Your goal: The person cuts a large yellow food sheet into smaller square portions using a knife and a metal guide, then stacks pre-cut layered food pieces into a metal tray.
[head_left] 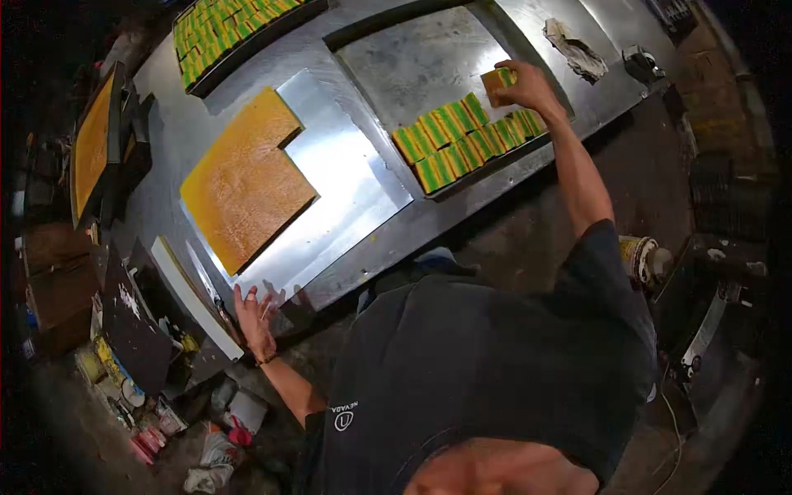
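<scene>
My right hand (pixel 528 87) grips a small brown-topped cake piece (pixel 497 85) with green and yellow layers. It is above the metal tray (pixel 375 115), near the right end of two rows of striped cake pieces (pixel 450 148). My left hand (pixel 254 318) has its fingers apart and holds nothing, at the front edge of the metal table, just below the large cake slab (pixel 247 177). That slab is brown-yellow with a notch cut from its right side, and it lies on a shiny metal sheet (pixel 346 186).
A second tray of striped pieces (pixel 227 33) is at the back left. Another orange slab (pixel 91 144) stands at the far left. A crumpled cloth (pixel 575 51) lies right of the tray. A long pale bar (pixel 196 299) is left of my left hand.
</scene>
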